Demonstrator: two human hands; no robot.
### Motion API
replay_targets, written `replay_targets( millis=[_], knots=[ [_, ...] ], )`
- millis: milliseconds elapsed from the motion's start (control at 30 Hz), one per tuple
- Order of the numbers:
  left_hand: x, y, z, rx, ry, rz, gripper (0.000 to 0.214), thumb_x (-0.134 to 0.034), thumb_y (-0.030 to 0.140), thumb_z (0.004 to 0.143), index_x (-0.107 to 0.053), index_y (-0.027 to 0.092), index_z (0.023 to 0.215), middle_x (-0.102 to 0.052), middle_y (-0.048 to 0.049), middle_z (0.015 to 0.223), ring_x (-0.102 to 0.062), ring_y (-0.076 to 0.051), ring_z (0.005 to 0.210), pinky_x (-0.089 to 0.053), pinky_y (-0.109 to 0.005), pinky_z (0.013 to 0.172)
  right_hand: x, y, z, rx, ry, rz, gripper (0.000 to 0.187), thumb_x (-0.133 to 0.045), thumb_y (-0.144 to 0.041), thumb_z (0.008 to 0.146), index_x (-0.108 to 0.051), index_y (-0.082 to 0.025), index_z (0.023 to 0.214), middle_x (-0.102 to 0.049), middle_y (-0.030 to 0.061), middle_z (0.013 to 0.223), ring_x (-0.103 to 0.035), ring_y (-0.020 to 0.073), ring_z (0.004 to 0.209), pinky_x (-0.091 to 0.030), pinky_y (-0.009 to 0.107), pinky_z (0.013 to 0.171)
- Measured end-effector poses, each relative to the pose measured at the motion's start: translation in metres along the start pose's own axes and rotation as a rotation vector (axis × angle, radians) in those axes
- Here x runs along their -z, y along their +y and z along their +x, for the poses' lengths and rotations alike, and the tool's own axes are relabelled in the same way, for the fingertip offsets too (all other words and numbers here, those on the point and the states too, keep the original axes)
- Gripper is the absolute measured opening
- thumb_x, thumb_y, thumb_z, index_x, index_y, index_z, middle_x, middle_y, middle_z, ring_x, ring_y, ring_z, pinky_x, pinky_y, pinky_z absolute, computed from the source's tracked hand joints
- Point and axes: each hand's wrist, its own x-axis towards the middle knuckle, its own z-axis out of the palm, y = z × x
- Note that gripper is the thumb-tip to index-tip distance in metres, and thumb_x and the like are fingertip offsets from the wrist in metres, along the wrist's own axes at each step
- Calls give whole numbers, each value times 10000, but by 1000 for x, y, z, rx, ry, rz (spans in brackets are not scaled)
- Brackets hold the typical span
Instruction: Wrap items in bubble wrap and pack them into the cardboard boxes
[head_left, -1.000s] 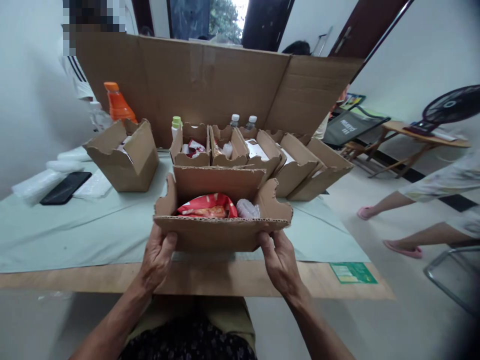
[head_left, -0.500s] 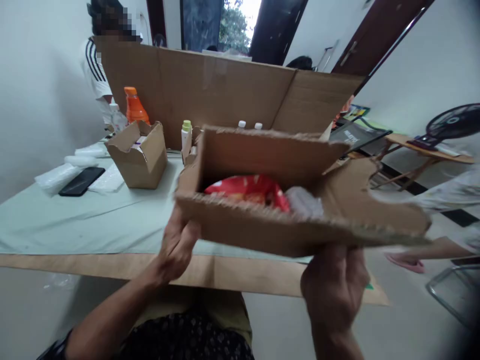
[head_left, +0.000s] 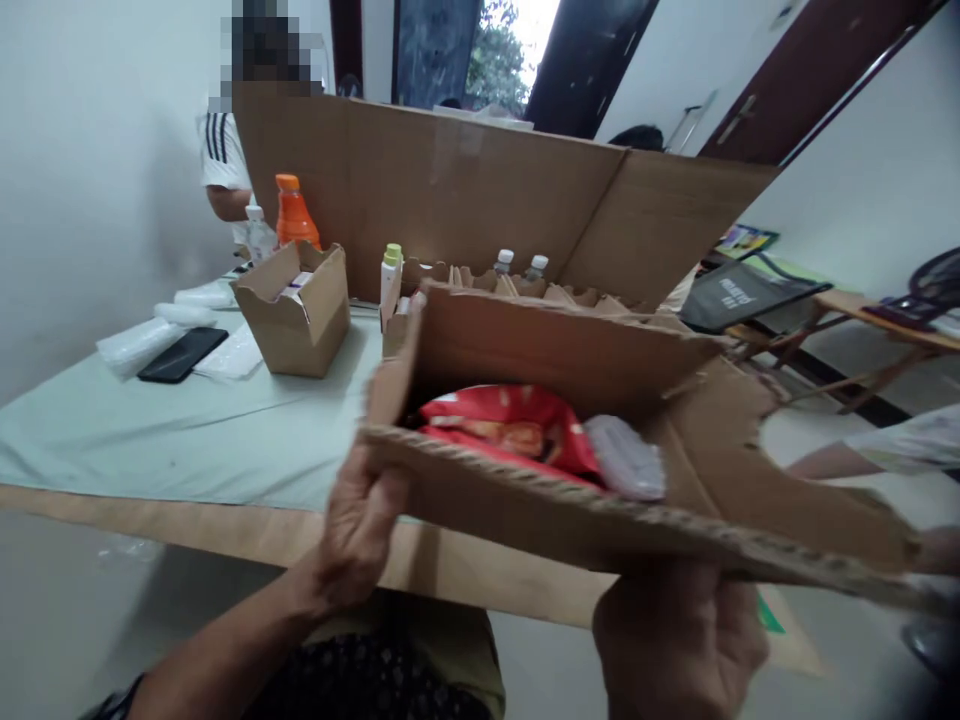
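Both my hands hold up an open cardboard box (head_left: 525, 520) above the front edge of the table. My left hand (head_left: 364, 525) grips its left end, thumb on the near wall and the other fingers mostly hidden behind. Under the right part of the box, my right hand (head_left: 682, 635) is closed on the lower edge; its fingertips are out of sight. Inside lie a red printed packet (head_left: 517, 430) and, beside it, a clear plastic-wrapped item (head_left: 626, 458) whose kind I cannot make out. A torn flap (head_left: 750, 450) juts out on the right.
On the green-covered table (head_left: 172, 450) stand a small carton (head_left: 296, 320), an orange bottle (head_left: 296, 215) and a yellow-capped bottle (head_left: 390, 270). A black phone (head_left: 184, 355) lies by plastic bags. A tall cardboard panel (head_left: 480, 190) rises behind. A person (head_left: 225, 150) stands at the back left.
The box has come lower and nearer, tilting so more of its inside shows. Both hands keep their hold. The view has swung slightly left.
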Motion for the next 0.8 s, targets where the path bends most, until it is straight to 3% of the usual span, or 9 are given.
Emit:
replay_targets(
  millis=[100,267,367,467,567,667,800],
  knots=[
    [24,-4,-2,34,182,-14,434,-559,451,1024,-566,329,1441,-707,-24,1268,-659,-225,1183,-539,-327,1025,-24,0,-3,-11,104,98,484,-396,-509,1035,-558,-234,1398,-663,139,1158,-603,384,1196,-524,518,916],
    [23,-13,23,-8,154,-28,522,-517,527,1026,-503,294,1492,-661,-59,1374,-602,-248,1295,-486,-372,1107,-75,11,39,2,75,256,442,-390,-512,1032,-612,-218,1275,-671,112,1105,-627,325,1136,-509,497,955],
    [31,-33,-4,105,209,26,524,-534,501,1021,-514,263,1488,-676,-84,1350,-591,-250,1322,-449,-366,1149,-97,24,27,-50,-38,382,381,-465,-487,1016,-626,-222,1237,-684,99,1143,-627,308,1155,-484,475,1007],
    [54,-57,-48,251,367,58,583,-543,511,1009,-467,250,1525,-671,-99,1357,-611,-265,1303,-459,-386,1150,-124,30,3,-75,-248,443,427,-467,-510,1008,-608,-228,1295,-698,101,1220,-630,304,1170,-491,452,1015],
    [79,-76,-78,367,549,118,654,-570,525,991,-405,257,1563,-657,-103,1387,-640,-279,1262,-505,-396,1108,-159,26,-1,-52,-456,436,495,-432,-557,999,-598,-217,1318,-705,106,1251,-644,295,1143,-511,422,991],
    [92,-85,-86,415,640,174,678,-605,498,982,-391,248,1576,-601,-118,1469,-601,-291,1321,-477,-398,1145,-196,20,11,-11,-586,416,522,-403,-565,996,-588,-189,1308,-713,121,1225,-641,286,1140,-506,409,1005],
    [85,-83,-80,377,596,151,709,-610,468,986,-341,253,1606,-478,-115,1593,-487,-307,1446,-367,-441,1235,-236,18,23,28,-596,368,510,-371,-534,1021,-539,-200,1368,-653,136,1361,-593,287,1255,-444,470,1107]
  ],
)
